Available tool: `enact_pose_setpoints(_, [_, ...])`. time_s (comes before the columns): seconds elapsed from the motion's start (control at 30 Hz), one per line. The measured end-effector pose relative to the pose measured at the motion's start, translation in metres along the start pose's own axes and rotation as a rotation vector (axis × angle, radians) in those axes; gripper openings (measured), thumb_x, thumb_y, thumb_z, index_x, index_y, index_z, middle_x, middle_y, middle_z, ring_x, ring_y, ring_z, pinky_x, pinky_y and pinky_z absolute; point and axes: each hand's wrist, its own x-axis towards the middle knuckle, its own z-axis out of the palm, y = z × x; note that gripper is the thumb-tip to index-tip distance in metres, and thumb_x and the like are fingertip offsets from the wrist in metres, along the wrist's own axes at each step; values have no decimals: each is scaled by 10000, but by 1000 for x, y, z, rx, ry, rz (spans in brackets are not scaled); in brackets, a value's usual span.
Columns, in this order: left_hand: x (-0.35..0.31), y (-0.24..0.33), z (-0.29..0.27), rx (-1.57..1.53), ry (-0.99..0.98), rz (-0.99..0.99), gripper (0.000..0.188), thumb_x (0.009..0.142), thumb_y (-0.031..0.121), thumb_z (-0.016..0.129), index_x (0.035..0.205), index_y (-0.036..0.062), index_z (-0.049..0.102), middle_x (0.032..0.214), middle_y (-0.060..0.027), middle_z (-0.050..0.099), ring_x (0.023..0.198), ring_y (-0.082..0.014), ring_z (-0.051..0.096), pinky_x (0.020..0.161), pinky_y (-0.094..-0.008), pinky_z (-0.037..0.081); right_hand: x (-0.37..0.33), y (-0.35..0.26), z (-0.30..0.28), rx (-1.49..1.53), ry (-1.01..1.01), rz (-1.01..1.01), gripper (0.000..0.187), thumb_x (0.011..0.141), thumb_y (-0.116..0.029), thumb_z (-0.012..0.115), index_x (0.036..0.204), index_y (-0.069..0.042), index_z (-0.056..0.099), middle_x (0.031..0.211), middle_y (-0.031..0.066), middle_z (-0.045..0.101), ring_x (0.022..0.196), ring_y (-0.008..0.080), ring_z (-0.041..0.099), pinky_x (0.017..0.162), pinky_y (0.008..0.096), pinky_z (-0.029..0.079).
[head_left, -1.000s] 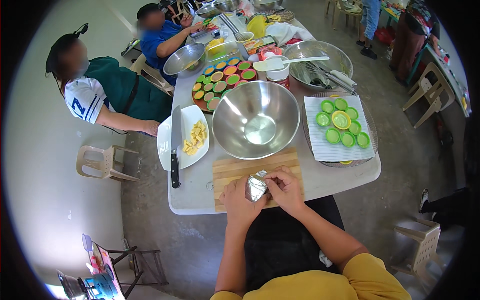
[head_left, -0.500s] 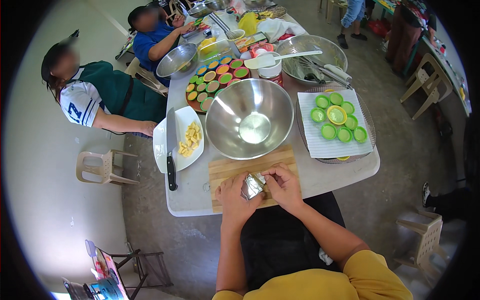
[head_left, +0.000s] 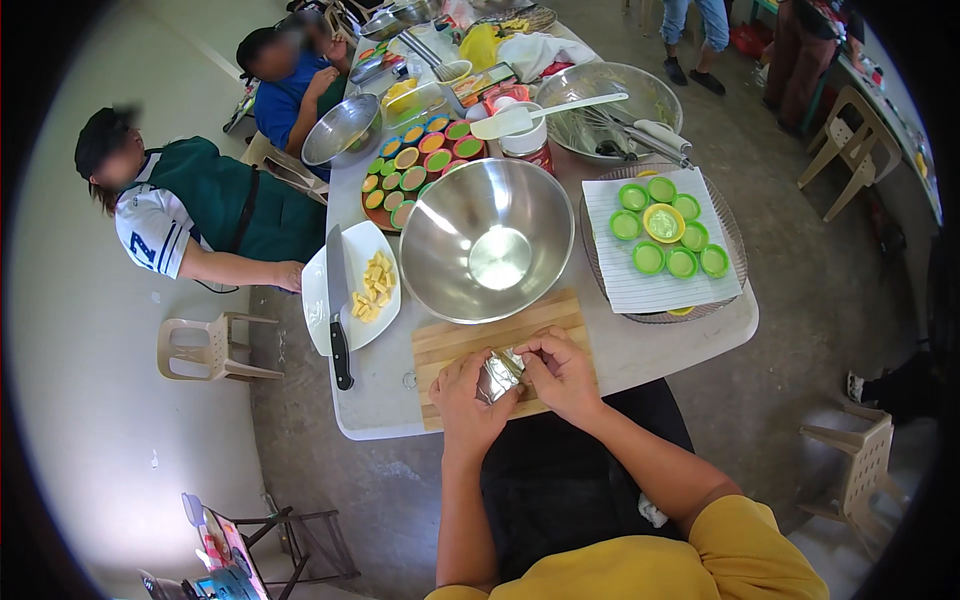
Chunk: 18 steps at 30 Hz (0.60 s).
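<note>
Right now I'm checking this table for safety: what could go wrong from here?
The knife juts past the rim of the plate, so a bump might knock it off. The spatula, lying across the tub, could slip. The foil between the left hand and right hand might tear and shed scraps on the board.

The left hand [head_left: 468, 400] and right hand [head_left: 562, 375] hold a foil-wrapped packet [head_left: 499, 377] over a wooden cutting board [head_left: 440, 345]. On its far side stands a steel mixing bowl [head_left: 440, 245]; left, a white plate [head_left: 316, 290] holds yellow cubes [head_left: 373, 287].
</note>
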Motion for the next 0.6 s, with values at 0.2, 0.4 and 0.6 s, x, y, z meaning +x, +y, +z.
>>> enact_pose_setpoints(0.2, [2,1,7,-17,25,22,621,674,252,845,1234,42,677,1186,-144,689,1134,-354,603,1022,-476,393,3,-3,-5,10,8,-15,153,986,90,578,1073,34,690,1061,60,532,846,106,624,696,238,544])
enact_pose_setpoints(0.4, [-3,-1,2,-37,31,31,617,676,281,852,1227,59,683,1173,-142,692,1114,-352,607,1008,-470,399,-3,-10,0,-50,4,-41,150,959,79,606,1061,28,705,1034,64,552,818,110,606,665,240,511])
enact_pose_setpoints(0.6, [-7,-6,-3,-62,34,-6,624,672,344,885,1214,95,701,1148,-120,699,1089,-341,614,1007,-483,393,-14,-48,6,-138,-3,-235,138,902,67,654,1006,9,722,898,97,603,723,168,586,603,271,453])
